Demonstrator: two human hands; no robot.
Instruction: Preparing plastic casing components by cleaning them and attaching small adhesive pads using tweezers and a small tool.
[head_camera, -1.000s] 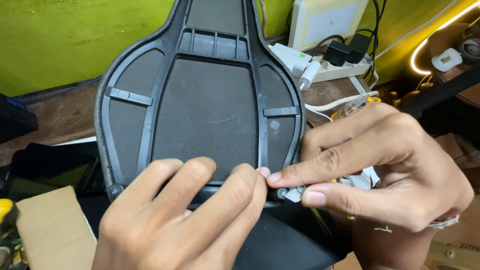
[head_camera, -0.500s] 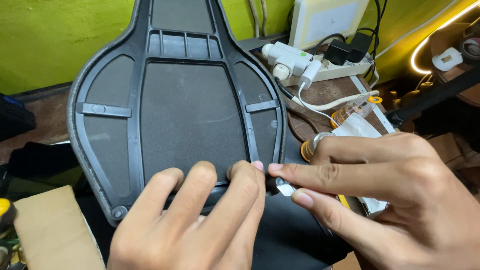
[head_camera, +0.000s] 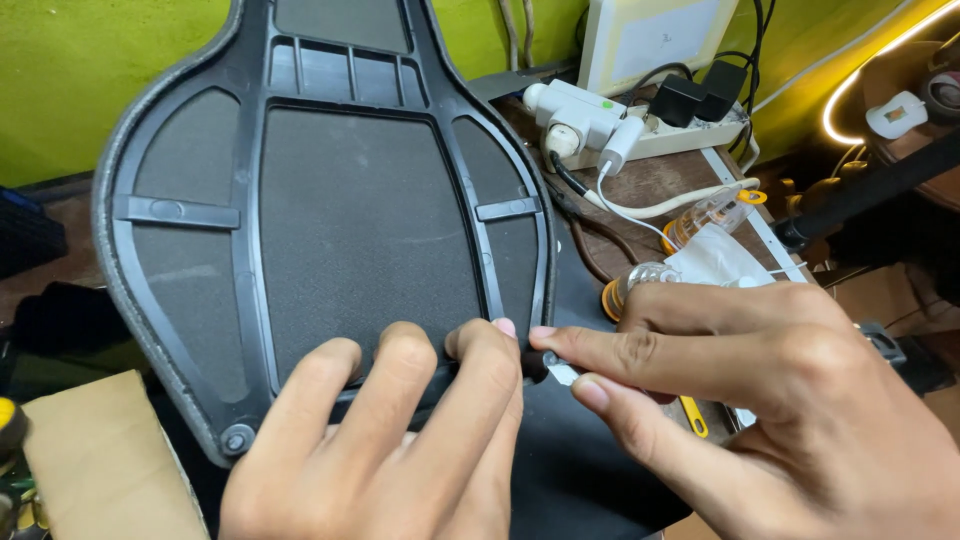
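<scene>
At the middle of the bench stands 1 black panel (head_camera: 330, 230), a ribbed plastic frame with mesh fill, tilted up toward you with its narrow neck at the top edge of view. You have 2 hands on its lower rim. Your left hand (head_camera: 390, 460) lies flat with 3 fingers (head_camera: 400, 350) showing, pressed side by side along the bottom bar of the frame, straight rather than curled, so they are pushing on it and not wrapped around it. Your right hand (head_camera: 760, 400) comes in from the right, and its thumb and forefinger pinch 1 small white piece (head_camera: 562, 372) (too small to tell what it is). That piece sits just at the lower right corner of the panel, touching the tips of your right thumb and forefinger and just beside the tip of your left forefinger, which nearly meets the right one.

1 screw (head_camera: 236, 440) shows in the panel's lower left corner. Behind the panel, on the brown table (head_camera: 680, 180), lies 1 white power strip (head_camera: 650, 130) with 2 black adapters and several white plugs in it, and 1 white cable (head_camera: 660, 208) curls away from it. 1 white box (head_camera: 650, 40) stands against the green wall (head_camera: 80, 80). 1 cardboard piece (head_camera: 100, 460) lies at the lower left.
</scene>
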